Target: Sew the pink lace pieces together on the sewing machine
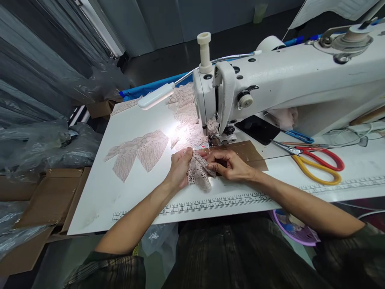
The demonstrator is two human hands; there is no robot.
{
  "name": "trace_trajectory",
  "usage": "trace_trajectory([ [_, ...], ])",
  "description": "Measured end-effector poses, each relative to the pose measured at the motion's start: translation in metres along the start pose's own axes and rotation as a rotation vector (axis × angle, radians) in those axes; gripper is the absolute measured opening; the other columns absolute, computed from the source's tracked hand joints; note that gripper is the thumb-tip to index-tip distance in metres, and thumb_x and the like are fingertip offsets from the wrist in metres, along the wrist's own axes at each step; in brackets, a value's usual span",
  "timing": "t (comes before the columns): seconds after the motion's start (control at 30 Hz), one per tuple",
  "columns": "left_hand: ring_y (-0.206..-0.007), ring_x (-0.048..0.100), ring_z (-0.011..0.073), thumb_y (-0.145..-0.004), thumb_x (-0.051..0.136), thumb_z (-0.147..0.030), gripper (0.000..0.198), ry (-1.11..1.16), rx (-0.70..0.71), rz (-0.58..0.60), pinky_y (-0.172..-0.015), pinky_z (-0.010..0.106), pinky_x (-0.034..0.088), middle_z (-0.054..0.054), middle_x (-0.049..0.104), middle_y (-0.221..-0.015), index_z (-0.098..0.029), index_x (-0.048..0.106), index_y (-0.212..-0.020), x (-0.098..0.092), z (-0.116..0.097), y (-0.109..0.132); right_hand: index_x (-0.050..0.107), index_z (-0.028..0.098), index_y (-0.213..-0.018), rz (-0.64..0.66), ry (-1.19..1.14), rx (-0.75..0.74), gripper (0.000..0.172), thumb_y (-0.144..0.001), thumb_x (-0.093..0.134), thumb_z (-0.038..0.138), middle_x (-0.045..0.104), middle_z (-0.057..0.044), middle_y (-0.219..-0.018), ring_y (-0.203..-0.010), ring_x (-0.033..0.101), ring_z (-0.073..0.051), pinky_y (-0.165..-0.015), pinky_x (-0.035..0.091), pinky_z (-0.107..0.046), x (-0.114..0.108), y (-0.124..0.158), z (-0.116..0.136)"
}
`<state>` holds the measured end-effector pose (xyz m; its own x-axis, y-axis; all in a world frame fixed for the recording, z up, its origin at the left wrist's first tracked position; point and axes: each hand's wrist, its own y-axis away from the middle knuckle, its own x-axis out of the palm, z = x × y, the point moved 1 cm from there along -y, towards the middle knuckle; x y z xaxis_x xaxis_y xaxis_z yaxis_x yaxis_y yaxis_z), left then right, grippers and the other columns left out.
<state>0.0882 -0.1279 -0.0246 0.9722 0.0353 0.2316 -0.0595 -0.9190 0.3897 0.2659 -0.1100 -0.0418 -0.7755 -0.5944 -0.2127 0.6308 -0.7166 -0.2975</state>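
Just in front of the sewing machine's needle area, a bunched piece of pale pink lace fabric (201, 170) is held between both hands. My left hand (179, 166) pinches its upper left edge, thumb on top. Fingers of my right hand (227, 163) are closed on the lace's right side. The white sewing machine (207, 100) stands directly behind, and its presser foot area is close to my fingertips. More lace (186, 106) lies in a pile left of the machine head, under a bright lamp. A cut lace piece (150, 150) rests flat on the table to the left.
Red and yellow-handled scissors (315, 158), a blue-handled tool (299, 136) and a black phone (258, 129) lie right of the needle. The lamp (156, 96) overhangs the table. A printed ruler (204, 205) runs along the front edge. Cardboard boxes (54, 196) stand at left.
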Motion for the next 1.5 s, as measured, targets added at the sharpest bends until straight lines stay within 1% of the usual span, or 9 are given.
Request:
trace_trajectory([
  [0.23,-0.082,0.072,0.0288,-0.069,0.074,-0.069,0.056,-0.002,-0.010,-0.015,-0.064,0.038,0.059,0.008,0.071,-0.071,-0.016,0.063,-0.079,0.001,0.002,-0.002,0.058,0.020,-0.079,0.016,0.005,-0.003,0.018,-0.093,0.055,0.031,0.057,0.000,-0.072,-0.071,0.053,-0.016,-0.077,0.047,-0.034,0.004,0.000,0.004],
  [0.33,-0.082,0.072,0.0264,-0.073,0.073,-0.068,0.056,0.009,0.048,0.034,-0.066,0.036,0.059,0.008,0.072,-0.075,-0.015,0.062,-0.089,0.002,-0.004,-0.001,0.056,0.020,-0.078,-0.047,-0.036,0.105,0.021,-0.092,0.058,0.035,0.054,0.000,-0.075,-0.076,0.053,-0.016,-0.078,0.046,-0.033,-0.001,-0.001,0.005],
  [0.43,-0.079,0.072,0.0229,-0.076,0.071,-0.066,0.055,0.038,0.069,0.091,-0.066,0.033,0.059,0.007,0.072,-0.079,-0.015,0.061,-0.095,0.002,-0.008,0.001,0.056,0.019,-0.082,-0.086,-0.089,0.252,0.026,-0.090,0.062,0.043,0.053,0.000,-0.076,-0.071,0.050,-0.014,-0.066,0.042,-0.029,-0.010,-0.001,0.002],
  [0.67,-0.065,0.068,0.0146,-0.058,0.093,-0.029,0.064,0.006,0.101,0.017,-0.063,0.026,0.056,0.001,0.072,-0.078,-0.014,0.057,-0.109,-0.003,-0.007,-0.001,0.060,0.018,-0.085,-0.084,0.011,0.387,0.033,-0.089,0.062,0.050,0.050,0.003,-0.066,-0.057,0.041,-0.010,-0.054,0.032,-0.026,-0.026,0.002,0.009],
  [0.87,-0.066,0.069,0.0162,-0.060,0.092,-0.035,0.060,-0.045,0.123,0.025,-0.062,0.027,0.056,0.002,0.073,-0.078,-0.015,0.059,-0.107,-0.004,-0.006,-0.002,0.068,0.017,-0.090,-0.073,0.350,0.363,0.022,-0.089,0.060,0.038,0.048,0.004,-0.060,-0.054,0.040,-0.010,-0.055,0.030,-0.028,-0.037,0.002,0.018],
  [1.13,-0.058,0.063,0.0128,-0.066,0.089,-0.038,0.049,-0.224,0.183,0.020,-0.056,0.024,0.052,0.001,0.070,-0.073,-0.015,0.065,-0.102,-0.005,-0.003,-0.002,0.068,0.016,-0.100,-0.015,0.353,0.297,0.026,-0.089,0.060,0.038,0.061,0.000,-0.071,-0.062,0.050,-0.012,-0.058,0.035,-0.027,-0.036,0.004,0.016],
  [1.3,-0.062,0.063,0.0108,-0.070,0.085,-0.036,0.035,-0.392,0.333,-0.002,-0.053,0.021,0.050,0.005,0.071,-0.091,-0.016,0.069,-0.093,-0.009,-0.002,-0.005,0.069,0.016,-0.094,-0.017,0.276,0.271,0.026,-0.091,0.059,0.040,0.063,0.000,-0.073,-0.062,0.051,-0.011,-0.057,0.035,-0.025,-0.036,0.005,0.014],
  [1.4,-0.069,0.065,0.0131,-0.075,0.079,-0.033,0.022,-0.515,0.454,0.017,-0.058,0.023,0.052,0.004,0.071,-0.088,-0.017,0.070,-0.087,-0.009,-0.001,-0.006,0.068,0.017,-0.086,-0.020,0.287,0.249,0.023,-0.090,0.061,0.039,0.061,0.000,-0.071,-0.062,0.050,-0.011,-0.057,0.034,-0.025,-0.037,0.005,0.014],
  [1.5,-0.080,0.067,0.0151,-0.082,0.071,-0.022,0.005,-0.654,0.699,0.077,-0.070,0.027,0.056,0.004,0.072,-0.086,-0.018,0.068,-0.081,-0.008,-0.002,-0.004,0.065,0.017,-0.084,-0.080,0.303,0.263,0.027,-0.092,0.057,0.041,0.060,0.000,-0.071,-0.062,0.049,-0.011,-0.057,0.035,-0.026,-0.036,0.004,0.014],
])
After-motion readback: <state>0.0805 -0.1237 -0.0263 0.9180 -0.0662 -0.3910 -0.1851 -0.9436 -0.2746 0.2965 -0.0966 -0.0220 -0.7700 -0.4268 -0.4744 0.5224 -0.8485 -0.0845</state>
